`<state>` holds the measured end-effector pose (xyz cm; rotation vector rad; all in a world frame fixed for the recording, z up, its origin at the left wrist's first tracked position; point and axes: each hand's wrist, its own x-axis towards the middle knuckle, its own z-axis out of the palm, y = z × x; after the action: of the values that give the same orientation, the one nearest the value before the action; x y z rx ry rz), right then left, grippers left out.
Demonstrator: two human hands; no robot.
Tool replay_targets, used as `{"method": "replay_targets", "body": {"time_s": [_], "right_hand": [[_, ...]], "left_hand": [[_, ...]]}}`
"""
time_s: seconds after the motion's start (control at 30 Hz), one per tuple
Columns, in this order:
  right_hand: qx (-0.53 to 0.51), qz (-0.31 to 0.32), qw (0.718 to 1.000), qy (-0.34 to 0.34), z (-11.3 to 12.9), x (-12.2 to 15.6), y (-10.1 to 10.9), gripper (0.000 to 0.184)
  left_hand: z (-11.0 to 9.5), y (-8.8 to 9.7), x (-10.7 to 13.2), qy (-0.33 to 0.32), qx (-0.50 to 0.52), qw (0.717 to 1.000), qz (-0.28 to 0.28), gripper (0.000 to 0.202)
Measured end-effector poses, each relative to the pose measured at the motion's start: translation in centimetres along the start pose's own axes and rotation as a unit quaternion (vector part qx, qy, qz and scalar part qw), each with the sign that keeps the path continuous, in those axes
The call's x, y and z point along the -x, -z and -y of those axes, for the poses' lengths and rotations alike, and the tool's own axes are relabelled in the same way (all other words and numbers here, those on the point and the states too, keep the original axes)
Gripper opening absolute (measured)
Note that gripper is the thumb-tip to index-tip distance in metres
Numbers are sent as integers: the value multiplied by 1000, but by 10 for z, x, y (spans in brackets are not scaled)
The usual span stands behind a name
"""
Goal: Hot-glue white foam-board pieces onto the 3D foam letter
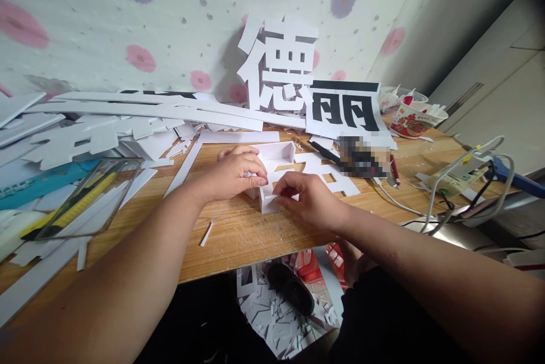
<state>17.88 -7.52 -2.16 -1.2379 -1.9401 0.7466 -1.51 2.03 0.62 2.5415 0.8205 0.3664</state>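
Note:
A white foam-board character [330,174] lies flat on the wooden table, with upright foam-board walls [279,152] standing along part of its left side. My left hand [240,172] curls over the walls from the left, thumb and fingers closed on the board. Opposite it, my right hand [309,196] pinches the low front wall [268,204] between thumb and fingers. The two hands nearly meet at the thumbs. My fingers hide part of the joint between wall and base.
A finished white foam character [283,66] leans on the wall beside a printed black-character sheet [344,108]. Foam offcuts [89,134] and a yellow cutter [80,199] lie left. A pixelated object [361,157], a paper bowl [415,117] and a cabled power strip [460,174] are right.

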Motion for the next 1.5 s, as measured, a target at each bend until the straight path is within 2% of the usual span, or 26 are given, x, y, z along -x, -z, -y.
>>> {"method": "replay_targets", "body": {"time_s": [1.0,1.5], "right_hand": [[98,-8,995,34,8,0,0,14],[112,-16,992,54,6,-1,-2,13]], "left_hand": [[-2,2,0,-1,-20,1000,16,15],[-5,2,0,15,-30,999,20,13]]}}
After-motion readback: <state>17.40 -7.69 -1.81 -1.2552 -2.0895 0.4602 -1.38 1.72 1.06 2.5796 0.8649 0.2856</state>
